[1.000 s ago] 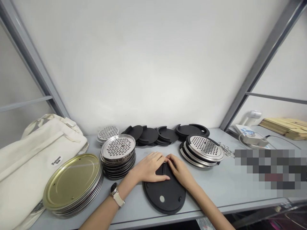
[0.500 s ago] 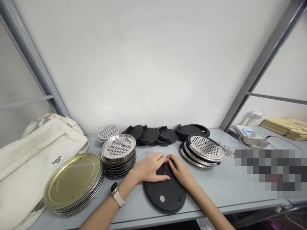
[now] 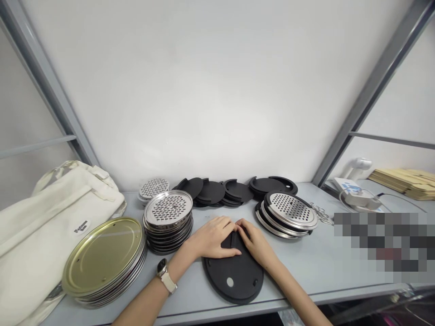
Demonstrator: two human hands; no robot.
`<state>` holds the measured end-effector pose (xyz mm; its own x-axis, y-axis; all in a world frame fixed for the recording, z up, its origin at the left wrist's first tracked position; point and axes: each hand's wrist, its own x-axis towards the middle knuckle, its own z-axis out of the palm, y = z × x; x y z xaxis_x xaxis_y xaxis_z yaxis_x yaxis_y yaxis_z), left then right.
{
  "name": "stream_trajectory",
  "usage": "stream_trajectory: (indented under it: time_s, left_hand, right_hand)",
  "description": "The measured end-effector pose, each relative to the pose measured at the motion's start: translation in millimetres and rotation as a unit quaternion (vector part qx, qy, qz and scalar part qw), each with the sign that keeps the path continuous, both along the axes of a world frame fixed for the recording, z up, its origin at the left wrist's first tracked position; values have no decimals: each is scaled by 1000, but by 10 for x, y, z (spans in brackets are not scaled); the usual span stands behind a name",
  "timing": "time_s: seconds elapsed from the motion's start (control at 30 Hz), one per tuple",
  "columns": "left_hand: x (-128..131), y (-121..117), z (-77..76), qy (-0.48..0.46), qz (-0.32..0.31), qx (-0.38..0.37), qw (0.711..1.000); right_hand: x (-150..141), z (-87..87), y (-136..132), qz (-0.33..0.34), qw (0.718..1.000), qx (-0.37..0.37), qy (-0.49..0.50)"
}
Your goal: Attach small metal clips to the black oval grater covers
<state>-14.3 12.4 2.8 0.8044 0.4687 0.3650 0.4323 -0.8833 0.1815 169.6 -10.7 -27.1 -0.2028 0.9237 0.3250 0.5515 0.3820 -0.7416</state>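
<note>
Hands and plate haven't moved noticeably vs. half a second ago; at most the whole view drifted a hair. Both hands are on the black plate (image 3: 219,281), which lies on the grey table (image 3: 316,262) near its front edge. Clock is centred on that plate.

Left hand (image 3: 215,237): holding the plate's far part at 11, fingers bent, thumb stretched across the top. Right hand (image 3: 256,246): wrapped along the rim at 1, fingers narrowed to a near-pinch. Fingertips of both meet at 12. Can't tell from this angle if they also pinch some small part. Plate's near half shows a pale round spot (image 3: 229,282) and a small peg (image 3: 255,282) at 5.

Around it:
- 12: row of black lids (image 3: 210,192), overlapping, by the wall.
- 10: grater-disc stack (image 3: 168,209), smaller discs (image 3: 154,187) just behind.
- 9: gold-topped plate stack (image 3: 103,258), cream bag (image 3: 27,244) touching or just beside it.
- 2: tilted pile of perforated discs (image 3: 292,210), wire rings (image 3: 321,213) beside it.
</note>
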Motion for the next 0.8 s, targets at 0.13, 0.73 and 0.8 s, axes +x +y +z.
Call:
stream_trajectory:
  time_s: [0.13, 0.73, 0.8]
  left_hand:
    - [2, -7, 9, 2, 1, 1, 1000]
    - [-4, 5, 6, -52, 7, -74, 996]
    - [-2, 8, 4, -53, 9, -82, 995]
  right_hand:
    - [-4, 14, 0, 0, 1000, -3, -1]
    - [11, -47, 31, -10, 1000, 4, -10]
    - [12, -46, 32, -10, 1000, 5, -11]
